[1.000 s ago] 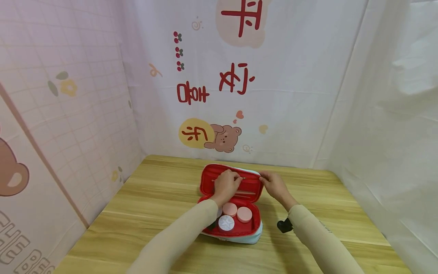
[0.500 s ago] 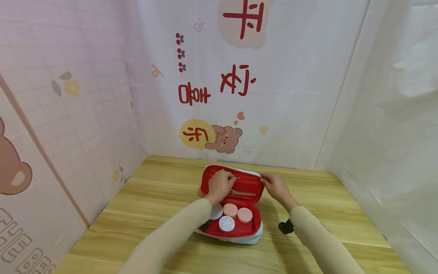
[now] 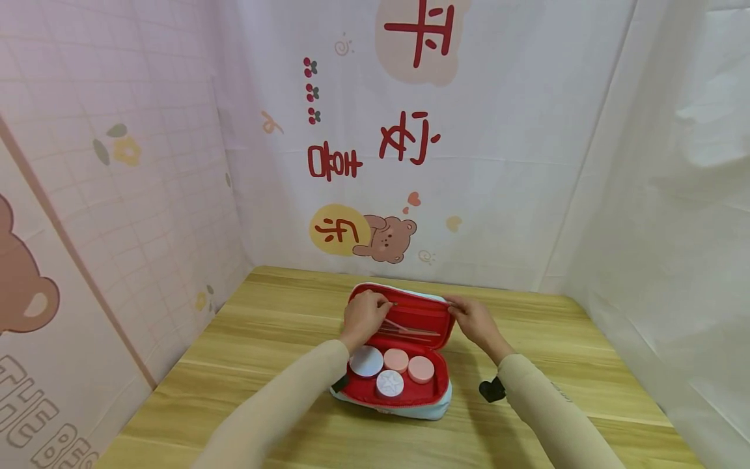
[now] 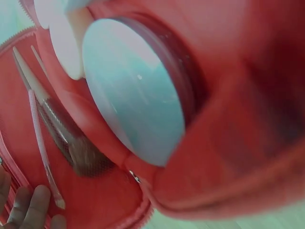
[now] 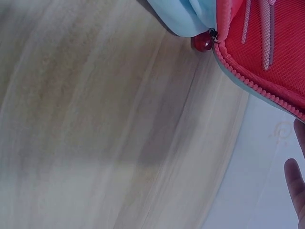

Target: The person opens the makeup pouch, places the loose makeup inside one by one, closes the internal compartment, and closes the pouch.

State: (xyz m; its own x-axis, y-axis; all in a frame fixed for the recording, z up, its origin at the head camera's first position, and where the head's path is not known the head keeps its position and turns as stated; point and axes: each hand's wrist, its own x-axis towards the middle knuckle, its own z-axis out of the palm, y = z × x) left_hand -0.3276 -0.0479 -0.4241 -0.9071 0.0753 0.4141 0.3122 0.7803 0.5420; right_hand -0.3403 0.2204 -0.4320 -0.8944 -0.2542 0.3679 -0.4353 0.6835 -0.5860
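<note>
A light-blue zip case with red lining lies unzipped on the table, its lid raised. The left hand pinches what looks like a small zipper pull along the lid's inner pocket. At the lid's upper right corner, the right hand grips the edge. Makeup brushes lie behind the pocket's mesh, among them a wide dark brush and a slender pink brush. The base holds a large round compact, two pink round boxes and a white star-topped round box.
The case stands on a wooden table between white printed cloth walls. A red bead hangs by the case's outer zip. Something black shows beside the right sleeve.
The left hand has slid leftward along the lid's inner pocket with the zipper pull, uncovering the large compact and more of the brushes. The right hand keeps its hold on the lid corner.
</note>
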